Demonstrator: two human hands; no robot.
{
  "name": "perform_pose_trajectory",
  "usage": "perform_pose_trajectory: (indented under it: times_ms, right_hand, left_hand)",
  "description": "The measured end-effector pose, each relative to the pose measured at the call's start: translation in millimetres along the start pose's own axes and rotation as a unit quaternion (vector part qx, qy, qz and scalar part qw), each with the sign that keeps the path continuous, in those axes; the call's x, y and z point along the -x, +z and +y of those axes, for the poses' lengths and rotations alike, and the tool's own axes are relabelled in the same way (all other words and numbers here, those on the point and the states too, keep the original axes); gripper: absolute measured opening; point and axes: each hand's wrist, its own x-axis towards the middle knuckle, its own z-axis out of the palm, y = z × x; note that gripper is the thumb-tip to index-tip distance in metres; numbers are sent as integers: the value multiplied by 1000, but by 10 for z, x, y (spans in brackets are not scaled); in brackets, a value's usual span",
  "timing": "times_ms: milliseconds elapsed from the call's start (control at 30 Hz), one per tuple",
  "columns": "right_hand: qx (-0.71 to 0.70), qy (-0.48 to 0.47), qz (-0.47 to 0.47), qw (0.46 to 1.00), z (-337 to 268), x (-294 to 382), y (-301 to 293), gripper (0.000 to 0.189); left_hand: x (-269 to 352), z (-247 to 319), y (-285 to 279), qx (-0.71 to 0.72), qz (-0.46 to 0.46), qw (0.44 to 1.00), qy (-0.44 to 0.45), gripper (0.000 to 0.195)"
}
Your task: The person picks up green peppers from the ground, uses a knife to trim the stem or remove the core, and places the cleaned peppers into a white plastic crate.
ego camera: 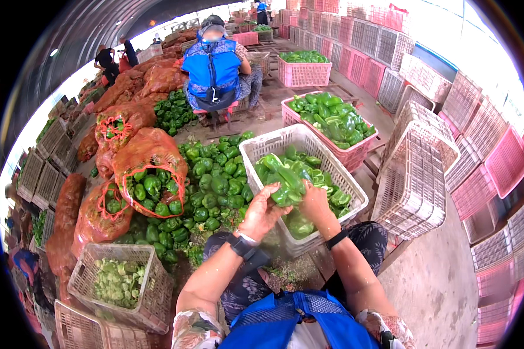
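Note:
A piece of green bell pepper (284, 185) is between my two hands, above the near part of a pale plastic crate (362, 203). My left hand (262, 213) supports it from the left with the fingers partly spread. On its right side, my right hand (318, 204) has its fingers curled against the pepper; whether it also holds a small tool is hidden. Cut green peppers (314, 170) lie in the crate below. Whole green bell peppers (220, 183) are heaped on the floor to the left of the crate.
A pink crate (353, 159) of peppers stands beyond. Orange mesh sacks (153, 148) lie left, near a crate (148, 279) of pepper cores (118, 281). Another person (212, 70) in a blue vest sits ahead. Stacked crates (415, 187) line the right.

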Motion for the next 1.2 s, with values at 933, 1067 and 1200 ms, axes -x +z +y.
perform_pose_trajectory:
  times_ms: [933, 1067, 1200]
  right_hand:
    - [-376, 55, -81, 921, -211, -138, -435, 54]
    - [-404, 131, -80, 902, -214, -86, -376, 47]
    - [-627, 237, -65, 739, -190, 54, -330, 38]
  left_hand:
    - [-52, 81, -166, -148, -50, 987, -26, 52]
    - [-54, 75, -247, -155, -89, 983, -31, 56]
    - [-54, 105, -201, -182, -117, 976, -26, 59]
